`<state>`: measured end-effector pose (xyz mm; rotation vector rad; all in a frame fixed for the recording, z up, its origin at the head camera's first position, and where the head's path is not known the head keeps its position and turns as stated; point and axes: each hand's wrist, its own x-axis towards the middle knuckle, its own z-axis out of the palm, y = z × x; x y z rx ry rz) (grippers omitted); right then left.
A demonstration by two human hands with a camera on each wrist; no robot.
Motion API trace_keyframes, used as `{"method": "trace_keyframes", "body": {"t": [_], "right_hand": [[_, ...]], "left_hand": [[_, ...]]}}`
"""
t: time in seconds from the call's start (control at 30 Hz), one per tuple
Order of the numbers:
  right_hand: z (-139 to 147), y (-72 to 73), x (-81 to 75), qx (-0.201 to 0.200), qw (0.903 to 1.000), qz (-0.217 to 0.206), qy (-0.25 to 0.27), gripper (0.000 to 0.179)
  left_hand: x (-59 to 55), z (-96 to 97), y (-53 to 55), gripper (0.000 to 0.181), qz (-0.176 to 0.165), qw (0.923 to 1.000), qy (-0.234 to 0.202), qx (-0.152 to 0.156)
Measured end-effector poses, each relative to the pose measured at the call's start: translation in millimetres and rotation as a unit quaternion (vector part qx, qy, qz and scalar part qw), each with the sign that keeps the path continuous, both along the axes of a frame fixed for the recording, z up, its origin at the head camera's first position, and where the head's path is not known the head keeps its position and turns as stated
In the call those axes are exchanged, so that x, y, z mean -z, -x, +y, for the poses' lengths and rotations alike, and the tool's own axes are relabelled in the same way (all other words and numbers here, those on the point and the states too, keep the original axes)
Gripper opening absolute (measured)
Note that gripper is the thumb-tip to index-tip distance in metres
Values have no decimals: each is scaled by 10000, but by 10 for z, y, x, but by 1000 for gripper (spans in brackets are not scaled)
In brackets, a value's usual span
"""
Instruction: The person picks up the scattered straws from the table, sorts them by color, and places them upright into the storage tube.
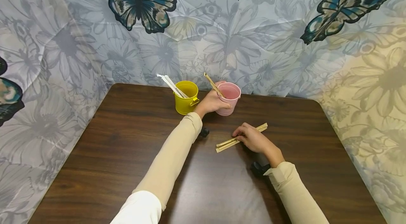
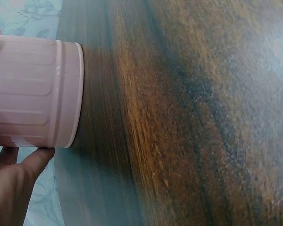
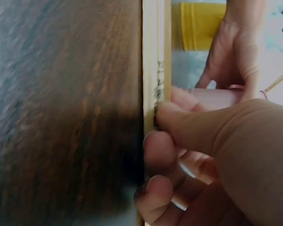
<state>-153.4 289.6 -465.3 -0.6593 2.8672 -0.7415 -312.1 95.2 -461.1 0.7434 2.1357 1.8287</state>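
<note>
My left hand [image 1: 210, 104] grips the side of a small pink bucket [image 1: 227, 107] standing near the table's back edge. One narrow tan stick-like packet [image 1: 211, 83] leans in that bucket. Lower down and to the right, narrow tan paper packets [image 1: 226, 145], looking like wrapped chopsticks, lie slanted and close together on the table. Thumb and fingers of my right hand [image 1: 253, 140] pinch them near the middle. Dark print shows on a packet [image 3: 153, 56] in the right wrist view. The left wrist view shows the pink bucket [image 2: 28, 89] with left fingers around it.
Left of the pink bucket stands a yellow bucket [image 1: 184, 106] with white wrapped sticks [image 1: 171, 85] leaning out. Both buckets are close to the back edge of the dark wooden table [image 1: 127, 139]. Behind hangs a butterfly-print cloth [image 1: 203, 41].
</note>
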Motion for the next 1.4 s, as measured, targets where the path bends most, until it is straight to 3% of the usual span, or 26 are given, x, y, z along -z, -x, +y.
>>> {"method": "trace_keyframes", "body": {"t": [0.33,0.5,0.6,0.7,0.93,1.07,1.3,1.4], "right_hand": [[6,9,65,-139,9992,374,80,11],[1,19,-8,59,9986,76,526,8],[0,15,-99,213,9952,-180,937,10],[-12,22,-203,270,9912,-117,1294,17],[-67,110,-445,337,9768,987,1872,22],[-142,171,-629,377,9682,1324,2089,19],[-341,295,-1074,344,9638,1192,2361,16],[-443,361,-1233,332,9581,1114,2617,15]], "left_hand": [[-8,-1,-5,104,50,10000,9,41],[-1,4,-12,105,11,9999,-101,93],[10,6,-7,105,29,9999,-66,71],[14,2,-8,104,54,10000,18,45],[10,8,-9,104,46,10000,-6,84],[10,6,-10,102,-51,9997,-141,184],[-18,-36,-25,104,-165,9994,-205,244],[-68,-41,-48,98,-124,9989,-270,367]]}}
